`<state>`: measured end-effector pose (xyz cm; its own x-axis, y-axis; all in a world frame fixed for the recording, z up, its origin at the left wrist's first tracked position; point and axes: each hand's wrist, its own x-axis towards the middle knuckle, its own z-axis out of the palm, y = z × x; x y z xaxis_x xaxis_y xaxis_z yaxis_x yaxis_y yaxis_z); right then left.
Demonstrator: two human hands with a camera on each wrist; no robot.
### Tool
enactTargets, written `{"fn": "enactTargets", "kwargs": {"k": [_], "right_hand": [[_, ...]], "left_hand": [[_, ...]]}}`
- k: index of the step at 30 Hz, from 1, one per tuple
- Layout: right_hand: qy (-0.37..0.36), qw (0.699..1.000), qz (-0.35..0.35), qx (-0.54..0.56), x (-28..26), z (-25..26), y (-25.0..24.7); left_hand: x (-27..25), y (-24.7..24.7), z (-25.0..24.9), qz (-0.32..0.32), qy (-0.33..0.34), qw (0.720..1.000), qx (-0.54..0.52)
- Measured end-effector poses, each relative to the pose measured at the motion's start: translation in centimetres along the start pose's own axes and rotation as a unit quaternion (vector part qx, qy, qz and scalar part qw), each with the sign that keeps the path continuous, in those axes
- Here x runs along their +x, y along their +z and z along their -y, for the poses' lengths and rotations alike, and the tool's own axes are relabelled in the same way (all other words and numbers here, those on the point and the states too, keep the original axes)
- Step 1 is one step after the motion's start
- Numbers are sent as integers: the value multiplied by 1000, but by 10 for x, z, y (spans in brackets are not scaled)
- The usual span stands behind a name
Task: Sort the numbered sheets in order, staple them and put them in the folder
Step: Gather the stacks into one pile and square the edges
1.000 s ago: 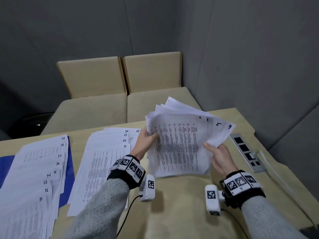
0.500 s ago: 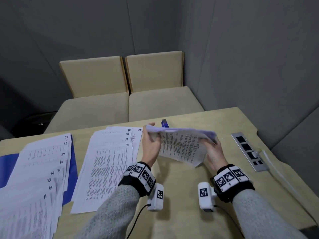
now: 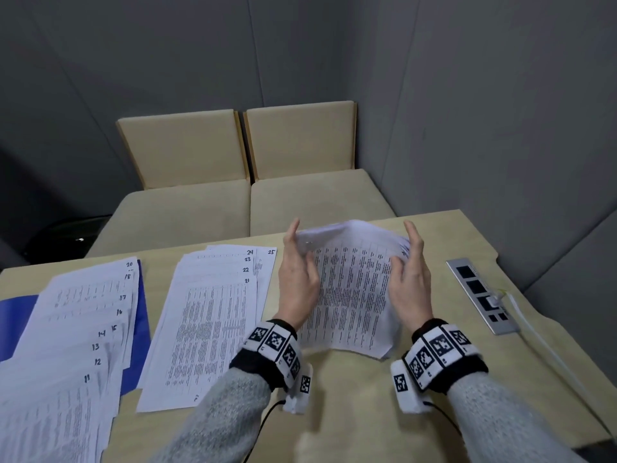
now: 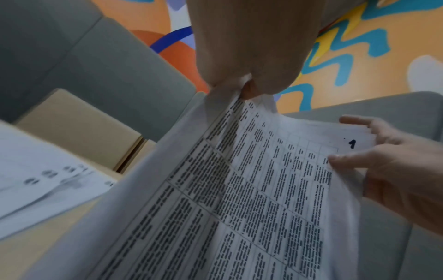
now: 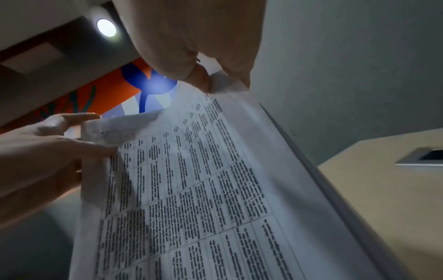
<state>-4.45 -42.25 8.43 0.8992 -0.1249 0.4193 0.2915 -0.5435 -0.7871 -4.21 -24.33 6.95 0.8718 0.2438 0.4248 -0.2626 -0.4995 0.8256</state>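
Both hands hold one stack of printed sheets above the table's middle right, tilted with its near edge low. My left hand pinches the stack's left edge, thumb on top. My right hand grips the right edge the same way, index finger raised. In the left wrist view the top sheet bears a handwritten 1 by the right thumb. The right wrist view shows the same stack from the other side. A fanned pile numbered 21 to 25 lies left of it. Another pile, 11 to 20, covers a blue folder.
A metal socket panel with a white cable is set into the wooden table at the right. Beige bench seats stand behind the table against grey walls.
The fanned sheets, held upright a second ago, were lowered and gathered. Both hands have shifted to the stack's side edges, and the sheets now sit together as one stack.
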Motion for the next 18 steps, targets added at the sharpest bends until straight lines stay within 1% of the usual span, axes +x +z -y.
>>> {"fn": "enactTargets", "kwargs": {"k": [2, 3, 5, 6, 8, 10, 11, 14, 16, 18], "right_hand": [[-30, 999, -10, -3, 3, 10, -3], [-33, 999, -11, -6, 4, 15, -5], [-42, 998, -10, -44, 5, 17, -5], [-57, 996, -9, -72, 6, 16, -4], [-72, 990, 18, -118, 4, 6, 1], [-60, 988, 51, -133, 0, -1, 6], [-55, 988, 56, -131, 0, -2, 8], [-52, 991, 44, -116, 2, 0, 11], [-56, 995, 20, -82, 4, 2, 12], [-81, 996, -14, -46, 5, 8, 14]], "left_hand": [[4, -7, -10, -10, 57, 998, 17], [6, -10, -14, -12, 80, 996, 27], [9, -14, -16, -3, 113, 991, 77], [8, -14, -15, 6, 117, 987, 107], [1, -12, -9, 26, 105, 984, 144], [-6, -10, -1, 41, 91, 982, 158], [-8, -11, 2, 42, 83, 983, 161], [-6, -15, 8, 30, 60, 986, 152], [-4, -17, 7, 22, 55, 989, 134], [-2, -18, 1, 1, 51, 992, 115]]}}
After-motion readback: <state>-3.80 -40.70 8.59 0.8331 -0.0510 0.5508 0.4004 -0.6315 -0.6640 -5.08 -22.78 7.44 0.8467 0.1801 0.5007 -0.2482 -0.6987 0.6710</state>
